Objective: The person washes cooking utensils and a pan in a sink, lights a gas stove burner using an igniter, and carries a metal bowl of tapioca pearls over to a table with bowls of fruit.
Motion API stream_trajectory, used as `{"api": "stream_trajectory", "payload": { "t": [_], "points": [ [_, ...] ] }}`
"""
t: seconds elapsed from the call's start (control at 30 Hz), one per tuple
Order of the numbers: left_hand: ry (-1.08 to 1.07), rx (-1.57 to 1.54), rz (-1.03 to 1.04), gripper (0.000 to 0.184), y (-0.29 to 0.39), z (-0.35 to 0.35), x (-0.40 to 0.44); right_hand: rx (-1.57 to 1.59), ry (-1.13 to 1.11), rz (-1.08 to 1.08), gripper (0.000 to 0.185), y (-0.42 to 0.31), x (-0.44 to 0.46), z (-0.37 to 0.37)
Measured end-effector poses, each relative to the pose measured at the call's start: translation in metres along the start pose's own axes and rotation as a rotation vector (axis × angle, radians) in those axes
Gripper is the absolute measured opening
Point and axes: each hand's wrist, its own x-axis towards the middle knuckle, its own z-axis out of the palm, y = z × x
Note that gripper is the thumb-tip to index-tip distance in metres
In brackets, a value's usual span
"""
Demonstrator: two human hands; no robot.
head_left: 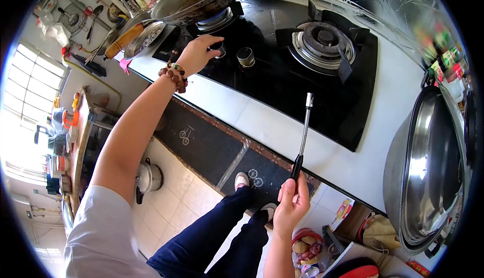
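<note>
My left hand (200,52), with a beaded bracelet (174,76) at its wrist, is over the front left of the black gas stove (272,81). Its thumb and fingers are apart beside the left knob (220,51), which they partly hide; contact is unclear. The right knob (245,56) stands uncovered. Low at the stove's front edge, my right hand (293,197) is closed around the black handle of a long lighter (304,139), whose metal tip points up over the glass. No flame shows at the tip or at the right burner (325,38).
A wok (196,0) with a wooden handle sits on the left burner. Beside it lies a metal lid (144,40). Large metal basins (428,172) stand at the right counter edge, near bottles (448,58). On the floor are a pot (149,177) and a dark mat (201,142).
</note>
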Motion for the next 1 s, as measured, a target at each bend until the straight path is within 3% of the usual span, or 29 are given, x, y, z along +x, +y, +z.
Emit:
{"api": "stream_trajectory", "payload": {
  "t": [0.53,0.87,0.97,1.0],
  "points": [
    [0.118,0.065,-0.094,0.039,0.002,0.013,-0.001,-0.057,-0.069,-0.082,0.032,0.001,-0.006,-0.014],
    [0.183,0.057,-0.063,0.039,0.001,0.017,-0.003,-0.021,-0.021,-0.004,0.034,0.003,-0.012,-0.024],
    [0.198,0.057,-0.049,0.039,0.000,0.019,-0.003,-0.071,0.009,-0.136,0.031,0.010,-0.012,-0.024],
    [0.199,0.081,-0.047,0.039,-0.001,0.019,-0.002,-0.068,-0.024,-0.067,0.032,0.007,-0.014,-0.025]
  ]
}}
